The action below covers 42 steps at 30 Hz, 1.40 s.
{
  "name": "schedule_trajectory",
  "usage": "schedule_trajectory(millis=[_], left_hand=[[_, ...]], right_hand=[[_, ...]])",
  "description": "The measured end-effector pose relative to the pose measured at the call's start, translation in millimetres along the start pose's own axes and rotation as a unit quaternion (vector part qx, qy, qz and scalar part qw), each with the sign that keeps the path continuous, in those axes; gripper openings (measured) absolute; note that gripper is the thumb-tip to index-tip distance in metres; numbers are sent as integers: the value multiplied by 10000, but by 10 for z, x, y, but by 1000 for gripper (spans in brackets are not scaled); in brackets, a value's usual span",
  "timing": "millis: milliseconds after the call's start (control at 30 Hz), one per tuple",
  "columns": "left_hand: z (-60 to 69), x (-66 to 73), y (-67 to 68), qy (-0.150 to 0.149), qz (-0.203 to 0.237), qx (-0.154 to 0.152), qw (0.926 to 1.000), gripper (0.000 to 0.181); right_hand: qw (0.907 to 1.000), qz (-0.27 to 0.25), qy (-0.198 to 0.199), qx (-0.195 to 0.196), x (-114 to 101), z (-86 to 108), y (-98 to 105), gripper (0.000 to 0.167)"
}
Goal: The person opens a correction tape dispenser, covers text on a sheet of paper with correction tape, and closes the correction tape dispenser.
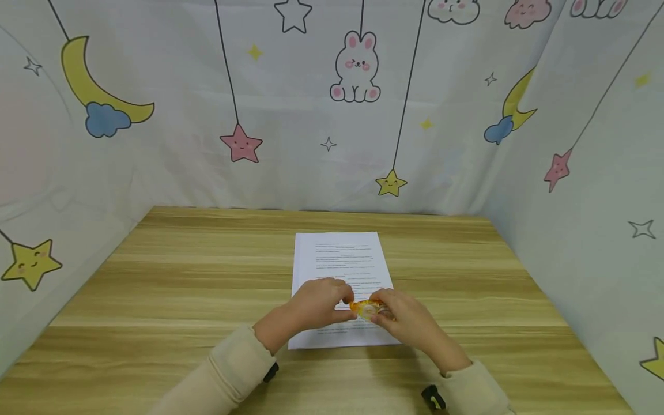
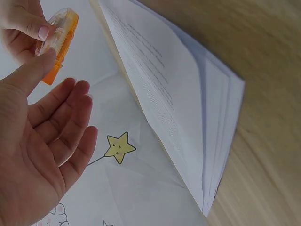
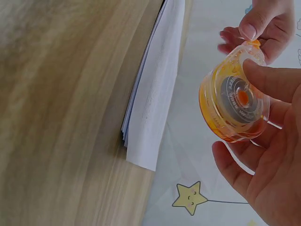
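Note:
A clear-and-orange correction tape (image 3: pixel 235 101) is held up over the printed papers (image 1: pixel 337 259). My right hand (image 1: pixel 410 320) grips its round body between thumb and fingers; in the right wrist view a grey reel shows through the casing. At the orange tip (image 2: pixel 51 75) is my left hand (image 2: pixel 42 136), its thumb lying against the tip in the left wrist view. The other left fingers are loosely bent, with a gap between them and the tape. In the head view, the tip sits between left thumb and forefinger.
The papers lie as a stack on a wood-grain table (image 1: pixel 207 271), several sheets thick. A white cloth (image 1: pixel 311 173) printed with stars, moons and a rabbit hangs behind the table and along both sides.

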<state>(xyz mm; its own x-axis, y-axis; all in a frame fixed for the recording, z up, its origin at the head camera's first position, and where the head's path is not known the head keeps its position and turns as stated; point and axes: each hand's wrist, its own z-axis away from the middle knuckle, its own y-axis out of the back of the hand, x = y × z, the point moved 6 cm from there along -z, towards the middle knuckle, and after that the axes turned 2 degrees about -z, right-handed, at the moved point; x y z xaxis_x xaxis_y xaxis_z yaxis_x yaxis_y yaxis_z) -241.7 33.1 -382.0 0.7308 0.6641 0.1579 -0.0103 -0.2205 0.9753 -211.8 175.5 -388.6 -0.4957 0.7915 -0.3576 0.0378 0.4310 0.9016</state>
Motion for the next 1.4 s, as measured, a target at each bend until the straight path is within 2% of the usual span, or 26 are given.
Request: schedule_trajectory(millis=[167, 300, 367, 500, 567, 600, 733, 867, 1033, 1233, 1333, 1400], left_hand=[[60, -92, -25, 321, 79, 86, 9994, 41], [164, -220, -50, 643, 183, 83, 9977, 41], [205, -304, -24, 781, 167, 256, 9965, 42], [271, -489, 59, 1107, 128, 649, 9917, 50], [296, -572, 86, 1297, 119, 709, 9889, 55], [308, -607, 93, 1388, 161, 722, 9876, 57], [334, -690, 93, 1613, 321, 650, 9842, 59], [355, -712, 103, 1620, 326, 671, 9840, 54], [400, -730, 144, 1669, 371, 725, 9826, 49], [412, -776, 122, 1778, 330, 637, 9815, 47], [404, -810, 109, 1868, 338, 591, 9800, 51], [400, -831, 119, 1922, 295, 638, 9788, 55]], right_hand=[[9971, -237, -709, 118, 171, 26, 6, 29], [9879, -654, -1409, 28, 410, 56, 36, 31], [9781, -1056, -1791, -18, 571, 57, 65, 31], [9506, -1904, -2449, -67, 869, 52, 93, 36], [9392, -2103, -2711, -101, 975, 58, 76, 36], [9367, -2123, -2782, -110, 1016, 54, 62, 35], [9397, -1825, -2888, -120, 1115, 21, 12, 28], [9481, -1377, -2855, -247, 1160, -14, -32, 28], [9502, -866, -2955, -482, 1222, -27, -82, 28], [9562, -162, -2807, -821, 1217, -26, -109, 31], [9560, -92, -2815, -814, 1187, -15, -94, 36], [9578, -54, -2813, -592, 1147, -16, -56, 43]])
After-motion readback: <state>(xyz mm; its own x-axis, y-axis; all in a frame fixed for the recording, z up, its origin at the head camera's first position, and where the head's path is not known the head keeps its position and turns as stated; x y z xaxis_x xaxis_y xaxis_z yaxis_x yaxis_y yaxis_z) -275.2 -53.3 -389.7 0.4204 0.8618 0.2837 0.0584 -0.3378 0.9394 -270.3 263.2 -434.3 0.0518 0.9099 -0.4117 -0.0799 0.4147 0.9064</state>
